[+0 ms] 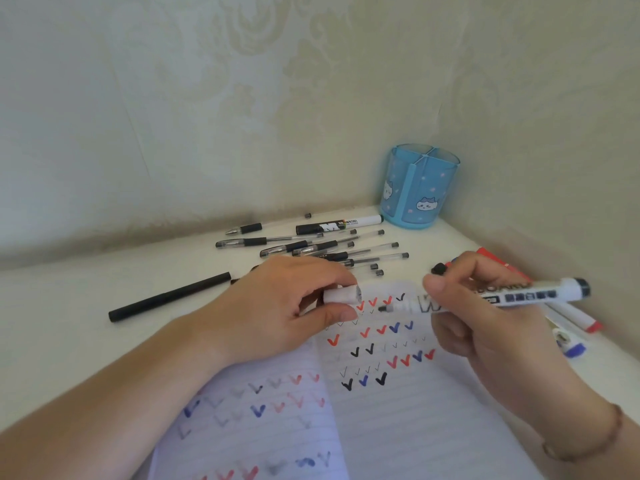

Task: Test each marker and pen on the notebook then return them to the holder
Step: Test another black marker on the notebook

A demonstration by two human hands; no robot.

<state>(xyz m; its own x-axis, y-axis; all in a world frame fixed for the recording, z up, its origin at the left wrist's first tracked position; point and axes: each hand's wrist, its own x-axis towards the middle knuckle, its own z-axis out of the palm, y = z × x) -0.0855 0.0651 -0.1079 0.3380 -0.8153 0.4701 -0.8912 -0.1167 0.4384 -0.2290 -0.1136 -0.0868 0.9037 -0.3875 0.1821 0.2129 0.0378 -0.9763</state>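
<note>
An open lined notebook [408,410] covered in red, blue and black tick marks lies in front of me. My right hand [485,317] grips a white whiteboard marker [512,296] with its black tip bare and pointing left just above the page. My left hand [287,306] pinches the marker's white cap [343,294], its open end facing the tip a short way off. The blue pen holder [417,188] with cat pictures stands empty in the back corner.
Several black gel pens [332,251] and a black-and-white marker [341,225] lie in a pile behind my left hand. A long black pen [169,301] rests at left. More markers with red and blue caps [571,327] lie at right by the wall.
</note>
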